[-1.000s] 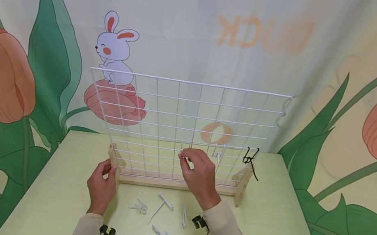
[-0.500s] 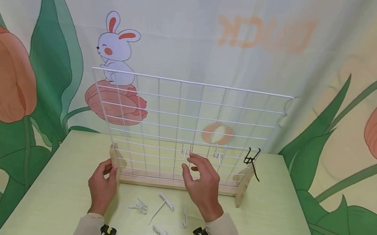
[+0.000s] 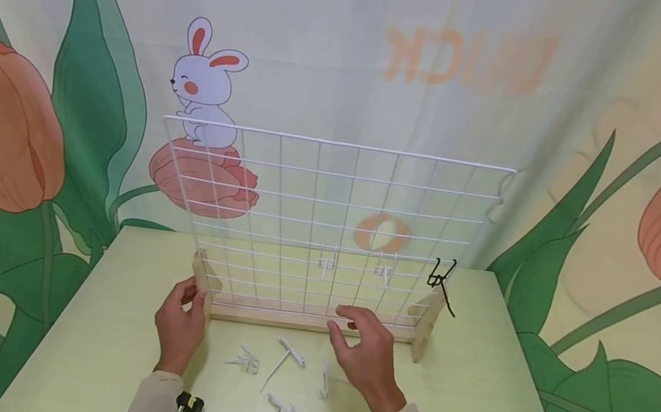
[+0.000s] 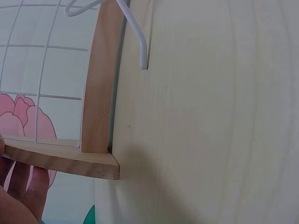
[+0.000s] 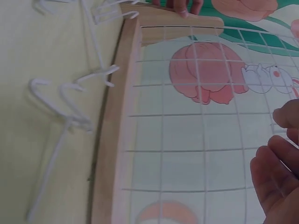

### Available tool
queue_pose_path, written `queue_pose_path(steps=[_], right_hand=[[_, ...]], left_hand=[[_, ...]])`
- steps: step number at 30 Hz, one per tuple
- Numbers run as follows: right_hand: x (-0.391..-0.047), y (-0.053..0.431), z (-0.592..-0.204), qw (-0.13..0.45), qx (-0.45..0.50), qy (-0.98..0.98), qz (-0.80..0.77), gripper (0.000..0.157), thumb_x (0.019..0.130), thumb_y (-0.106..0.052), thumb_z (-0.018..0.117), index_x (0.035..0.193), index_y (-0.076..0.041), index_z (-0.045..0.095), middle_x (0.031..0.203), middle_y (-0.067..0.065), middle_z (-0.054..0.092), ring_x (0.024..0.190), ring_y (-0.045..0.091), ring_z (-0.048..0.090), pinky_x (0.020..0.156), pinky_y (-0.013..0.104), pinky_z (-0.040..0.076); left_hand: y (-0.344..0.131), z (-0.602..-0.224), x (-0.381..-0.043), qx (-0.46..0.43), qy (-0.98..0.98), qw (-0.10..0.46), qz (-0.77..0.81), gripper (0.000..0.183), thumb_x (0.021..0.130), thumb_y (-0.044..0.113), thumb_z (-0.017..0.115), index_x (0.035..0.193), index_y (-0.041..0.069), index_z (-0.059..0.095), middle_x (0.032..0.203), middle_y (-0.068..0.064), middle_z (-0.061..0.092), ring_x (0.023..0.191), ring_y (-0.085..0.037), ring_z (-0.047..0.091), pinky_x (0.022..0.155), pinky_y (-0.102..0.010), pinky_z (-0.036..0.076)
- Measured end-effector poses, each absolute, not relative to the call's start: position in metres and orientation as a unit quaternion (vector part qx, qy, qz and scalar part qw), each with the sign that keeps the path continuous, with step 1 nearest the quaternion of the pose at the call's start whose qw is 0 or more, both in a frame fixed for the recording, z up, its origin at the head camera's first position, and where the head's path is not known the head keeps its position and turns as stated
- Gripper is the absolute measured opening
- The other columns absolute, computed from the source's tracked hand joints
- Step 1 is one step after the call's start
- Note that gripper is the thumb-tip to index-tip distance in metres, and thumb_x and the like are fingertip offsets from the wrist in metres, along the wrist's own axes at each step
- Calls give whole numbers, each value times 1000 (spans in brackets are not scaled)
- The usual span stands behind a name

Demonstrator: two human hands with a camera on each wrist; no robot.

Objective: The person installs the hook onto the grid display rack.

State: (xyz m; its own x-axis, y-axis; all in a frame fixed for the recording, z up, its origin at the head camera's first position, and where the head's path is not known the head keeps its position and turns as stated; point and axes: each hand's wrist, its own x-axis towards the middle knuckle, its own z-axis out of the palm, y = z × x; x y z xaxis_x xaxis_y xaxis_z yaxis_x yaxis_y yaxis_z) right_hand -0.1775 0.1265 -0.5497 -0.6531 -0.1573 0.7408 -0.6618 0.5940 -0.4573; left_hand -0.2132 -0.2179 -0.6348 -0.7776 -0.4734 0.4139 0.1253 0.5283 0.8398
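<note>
A white wire grid panel [image 3: 341,144] stands upright in a wooden base [image 3: 284,324]. My left hand [image 3: 179,326] grips the wooden end piece [image 4: 70,161] at the base's left side, with its fingers behind the wood in the left wrist view. Two white hooks hang on the grid, a middle one [image 3: 326,264] and one farther right [image 3: 383,272]. In front of the base is my right hand [image 3: 369,360], holding nothing, its thumb and fingers apart. Near it lies a loose white hook [image 3: 323,382], partly seen beside the fingers.
Several more loose white hooks [image 3: 281,408] lie on the pale table [image 3: 85,340] between my hands. A black hook [image 3: 437,280] hangs at the grid's right end. Behind the table hangs a printed curtain [image 3: 332,39] with tulips and a rabbit.
My right hand has let go of the middle white hook, which now hangs on the grid, and has drawn back down toward the table. The left hand stays in place.
</note>
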Motion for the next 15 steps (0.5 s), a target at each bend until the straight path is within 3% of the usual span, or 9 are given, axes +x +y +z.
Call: queue_pose_path(steps=[3, 9, 15], right_hand=[[-174, 132, -562, 301, 255, -845, 361, 28, 85, -10, 87, 111, -11, 76, 108, 3, 79, 95, 18, 75, 76, 36, 64], [-167, 142, -589, 197, 245, -898, 309, 27, 87, -17, 87, 112, -16, 77, 112, -1, 78, 109, 19, 73, 88, 40, 62], [-162, 155, -619, 161, 233, -928, 242, 23, 84, -19, 89, 104, -18, 79, 105, -5, 79, 103, 17, 74, 86, 39, 61]], left_hand=[[-218, -635, -213, 108, -813, 316, -477, 31, 103, 13, 69, 133, 6, 68, 114, -15, 77, 104, -29, 73, 76, 4, 42], [-218, -636, -213, 110, -816, 317, -471, 31, 103, 14, 69, 134, 7, 68, 115, -14, 77, 104, -28, 73, 76, 3, 41], [-218, -636, -214, 109, -815, 315, -475, 31, 103, 14, 69, 134, 8, 68, 115, -14, 77, 104, -28, 73, 76, 4, 41]])
